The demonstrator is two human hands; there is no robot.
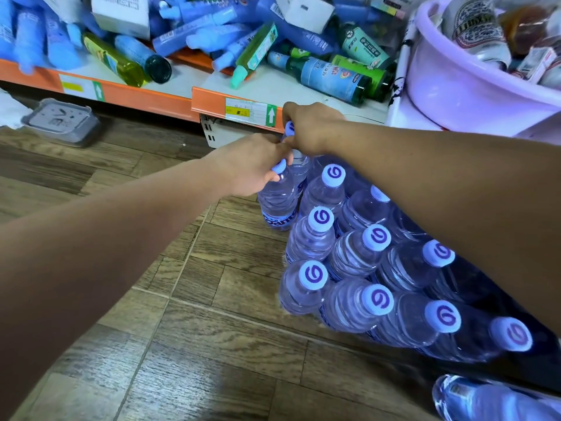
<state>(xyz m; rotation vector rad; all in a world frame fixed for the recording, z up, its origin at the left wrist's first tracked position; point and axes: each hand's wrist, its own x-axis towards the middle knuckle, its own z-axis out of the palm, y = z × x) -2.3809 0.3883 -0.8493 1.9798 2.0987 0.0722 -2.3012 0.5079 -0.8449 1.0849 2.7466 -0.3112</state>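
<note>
Both hands meet at the far end of a block of water bottles standing on the floor, just below the shelf. My left hand curls round the cap and neck of the near bottle, which stands upright on the floor at the block's 11 o'clock corner, touching its neighbours. My right hand pinches the cap of the far bottle, just behind the first at 12 o'clock (its base is hidden, so I cannot tell whether it is set down or lifted).

By my reading, the stacking is well along: about a dozen capped bottles stand packed in tidy rows running toward 4 o'clock, and these two are extending the far edge. What seems left is to seat the pair flush and let go. A spare bottle lies on its side at 5 o'clock, apart from the block, and probably needs standing up too. The shelf's own jumble of bottles at 12 o'clock looks unsorted.
</note>
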